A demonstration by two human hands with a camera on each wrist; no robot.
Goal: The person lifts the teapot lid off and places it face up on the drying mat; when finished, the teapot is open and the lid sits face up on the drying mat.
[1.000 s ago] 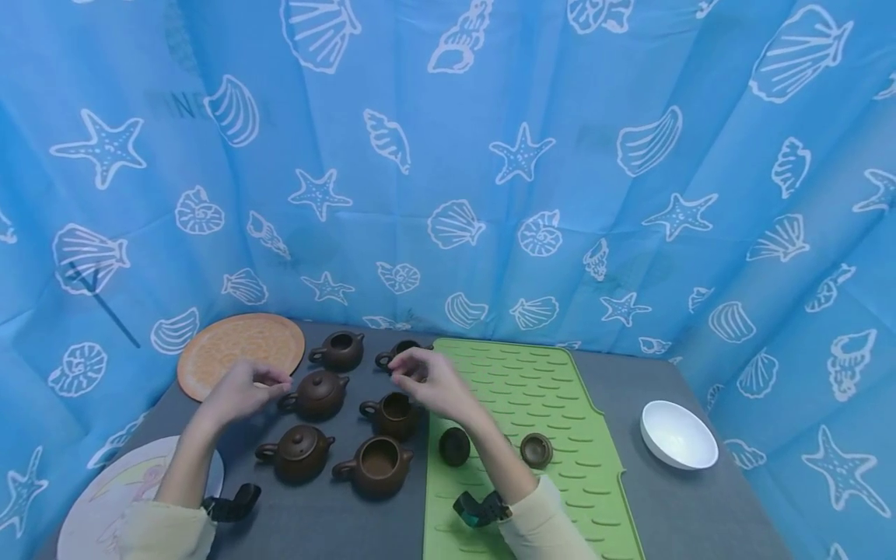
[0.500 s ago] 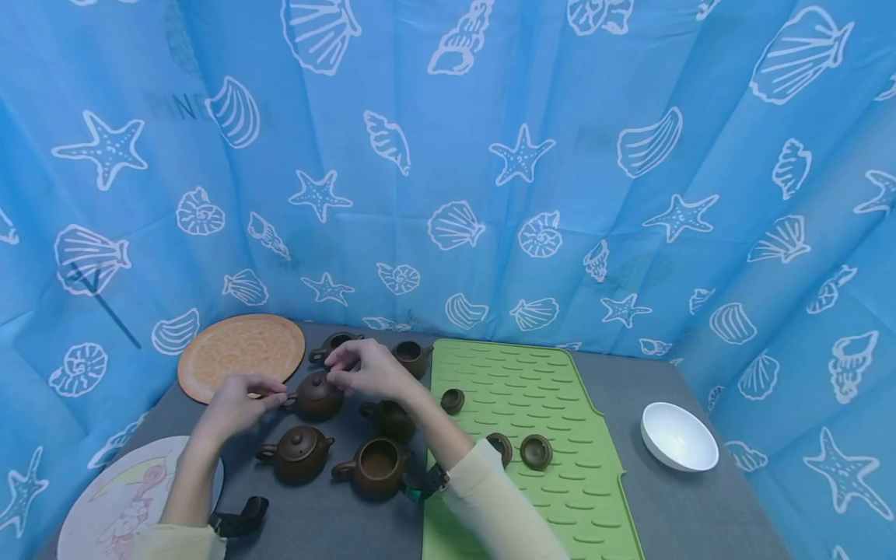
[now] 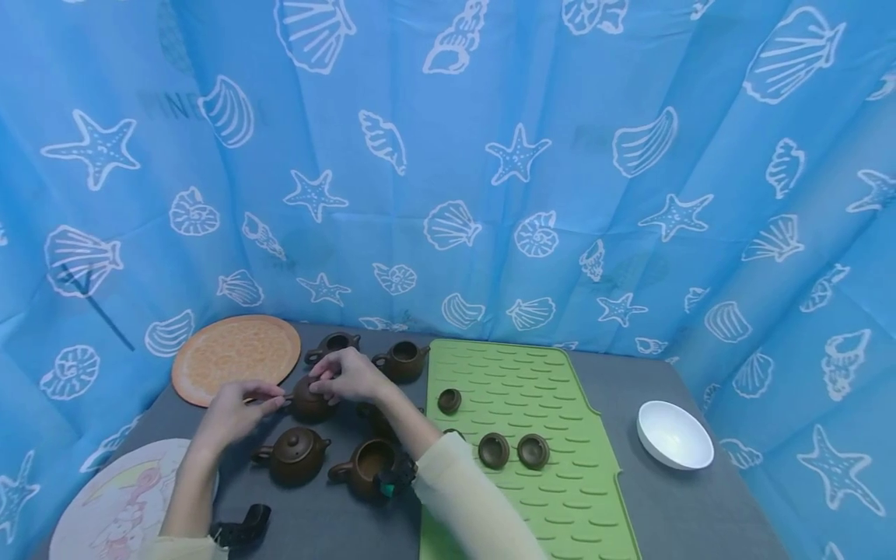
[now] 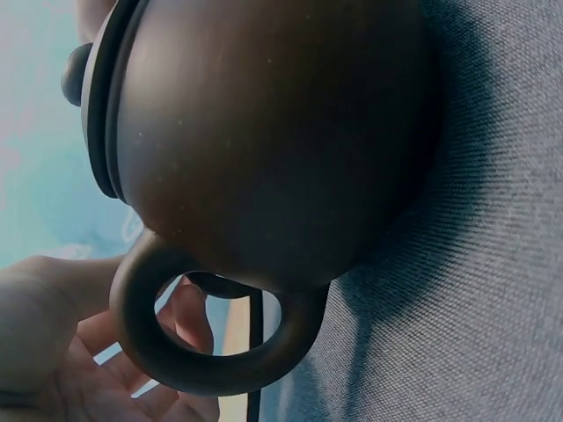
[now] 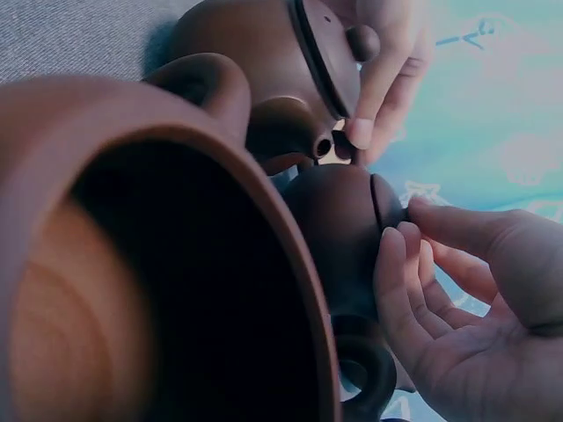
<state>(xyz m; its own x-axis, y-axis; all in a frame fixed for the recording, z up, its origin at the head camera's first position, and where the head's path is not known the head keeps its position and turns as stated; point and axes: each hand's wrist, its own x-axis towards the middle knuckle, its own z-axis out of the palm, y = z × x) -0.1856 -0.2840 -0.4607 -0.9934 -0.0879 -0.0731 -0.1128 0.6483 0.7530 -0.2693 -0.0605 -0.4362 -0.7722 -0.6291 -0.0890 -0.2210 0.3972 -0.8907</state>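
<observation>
My left hand (image 3: 234,412) pinches the handle of a dark brown lidded teapot (image 3: 308,404) standing on the grey cloth, between two others. With thumb and fingertips my right hand (image 3: 355,379) grips the lid (image 5: 387,200) on that teapot, around its knob, as the right wrist view shows. Nearer me stands a second lidded teapot (image 3: 297,457), its body and looped handle large in the left wrist view. A lidless teapot (image 3: 337,342) is behind the held one. Three more lidless pots stand to the right, including one (image 3: 406,360) at the back and one (image 3: 369,465) in front.
Several small brown lids lie on the green ridged mat (image 3: 518,389), one (image 3: 533,451) among them. A white bowl (image 3: 675,435) stands at the right. At the left are an orange round board (image 3: 234,354) and a printed round board (image 3: 119,505). A blue curtain (image 3: 448,155) hangs behind.
My right hand has moved left from over the lidless pots to the lidded teapot and taken hold of its lid. My left hand has stayed at the handle, shifting only slightly.
</observation>
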